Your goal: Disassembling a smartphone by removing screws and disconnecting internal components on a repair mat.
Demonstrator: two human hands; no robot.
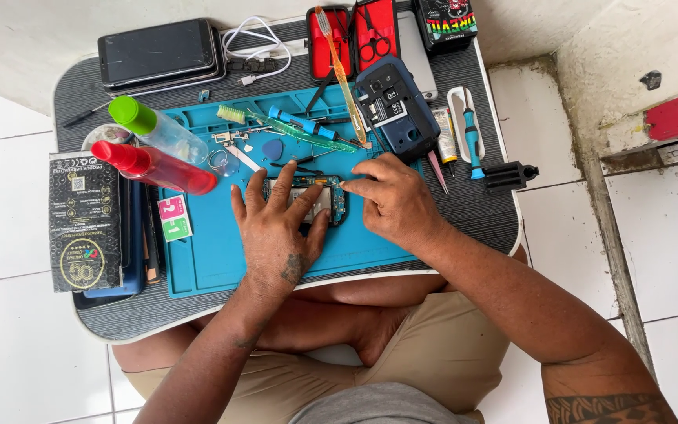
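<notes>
Left hand (276,228) spread flat over a bare phone circuit board (331,200), fingers wide, pinning it to the blue mat (213,251) near the middle of the small lap desk (480,212). Right hand (394,200) curled at the board's right end, fingers narrow, pinched close at the edge; impossible to tell whether something thin sits between them.

Risks from here, as a judgement: too much press from the flat palm, and a thin board flexing or cracking. A slip of the pinched fingertips, and a scratch across small parts or a torn ribbon. Bare skin on exposed contacts, with sweat or static as the cause.

Crowded surroundings too. Red-capped bottle (154,166) and green-capped bottle (158,129) lying on their sides just left of the hand; a nudge from the wrist, and a roll or leak onto the mat. Dark blue phone back (398,110) and toothbrush (339,71) close above the right hand, easily knocked. Desk resting over crossed legs, so any shift of a knee likely to jolt everything.
</notes>
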